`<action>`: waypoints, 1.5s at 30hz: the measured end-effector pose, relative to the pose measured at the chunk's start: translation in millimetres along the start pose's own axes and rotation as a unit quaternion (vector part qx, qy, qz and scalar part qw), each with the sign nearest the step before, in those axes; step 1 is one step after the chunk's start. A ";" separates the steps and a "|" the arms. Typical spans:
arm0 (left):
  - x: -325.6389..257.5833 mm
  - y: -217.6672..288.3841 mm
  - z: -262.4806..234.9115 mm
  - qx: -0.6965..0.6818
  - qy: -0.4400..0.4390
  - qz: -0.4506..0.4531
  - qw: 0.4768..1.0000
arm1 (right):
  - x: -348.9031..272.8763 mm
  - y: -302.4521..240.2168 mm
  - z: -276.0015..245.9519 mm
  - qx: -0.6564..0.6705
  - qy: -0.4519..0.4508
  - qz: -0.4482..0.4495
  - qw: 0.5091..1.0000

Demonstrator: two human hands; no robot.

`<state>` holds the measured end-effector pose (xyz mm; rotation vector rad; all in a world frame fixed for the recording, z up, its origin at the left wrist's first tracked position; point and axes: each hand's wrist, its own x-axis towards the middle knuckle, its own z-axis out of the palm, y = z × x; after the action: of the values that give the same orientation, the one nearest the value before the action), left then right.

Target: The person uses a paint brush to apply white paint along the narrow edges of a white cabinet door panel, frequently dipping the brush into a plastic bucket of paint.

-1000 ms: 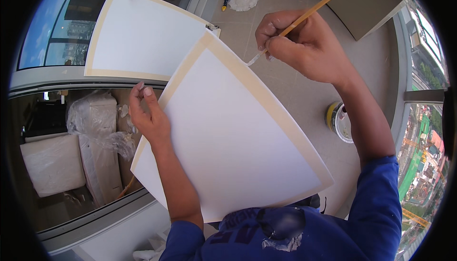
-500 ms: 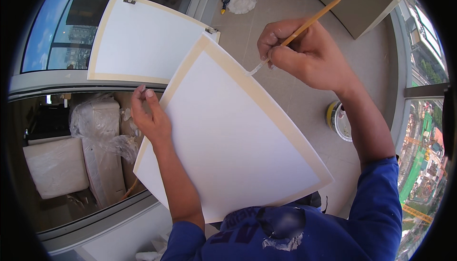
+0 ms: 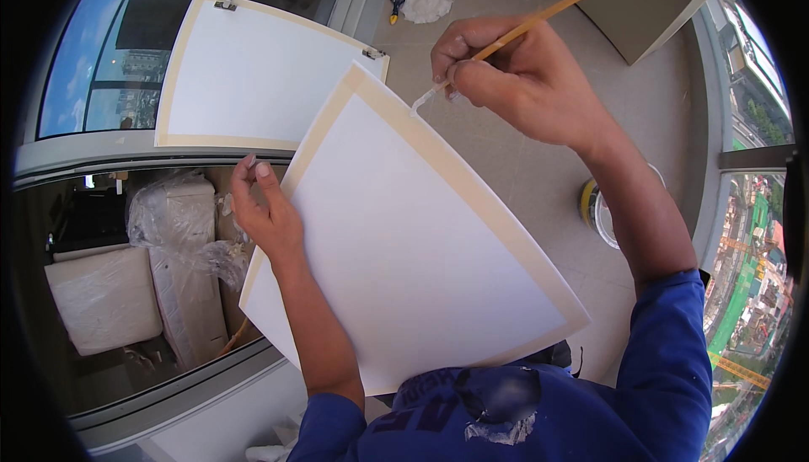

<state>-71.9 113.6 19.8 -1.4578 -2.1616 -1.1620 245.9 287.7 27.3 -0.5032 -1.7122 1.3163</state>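
Note:
A thin wooden-handled paintbrush (image 3: 533, 24) is pinched in my right hand (image 3: 527, 83), its whitened bristles touching the masking-tape border (image 3: 438, 144) near the upper right edge of a white board (image 3: 404, 226). The board leans toward my body, slanted, with its top corner pointing away from me. My left forearm lies across the board's left side. Just past its left edge, my left hand (image 3: 268, 209) has loosely curled fingers with the thumb apart, and I see nothing held in it. White smears mark the right fingers.
Behind stands a second taped white board (image 3: 253, 74) with black binder clips (image 3: 226, 3). A paint bucket (image 3: 597, 209) is partly behind my right arm. On the floor lie a white cloth (image 3: 427, 5) and another brush (image 3: 396, 9). Plastic-wrapped furniture (image 3: 181, 235) sits beyond the sliding-door track.
My right hand and the brush have moved up and left along the board's taped right edge, toward its top corner. The left hand has stayed almost still.

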 end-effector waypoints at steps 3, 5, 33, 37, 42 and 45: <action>-0.2 -1.1 1.4 0.006 0.004 0.005 1.000 | -5.9 2.1 -0.4 0.003 0.003 -0.009 1.000; 0.3 0.0 2.8 0.012 0.003 0.007 1.000 | -11.9 0.2 -3.9 0.001 -0.009 0.002 1.000; 8.2 4.3 -0.8 -0.026 -0.176 -0.144 0.974 | -127.9 27.9 -92.9 0.145 0.174 0.146 0.963; 16.5 -1.8 -4.9 -0.027 -0.175 -0.132 0.975 | -209.8 52.3 -79.8 0.172 0.304 0.228 0.909; 23.8 12.3 -15.6 -0.047 -0.168 -0.148 0.973 | -262.9 37.5 20.1 0.412 0.201 0.263 0.849; 24.1 15.0 -27.6 -0.074 -0.142 -0.152 0.975 | -264.9 15.7 46.0 0.441 0.170 0.244 0.847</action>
<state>-74.9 110.9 59.2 -1.4662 -2.6176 -1.3073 342.4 68.0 -94.9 -0.5793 -0.5552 2.0453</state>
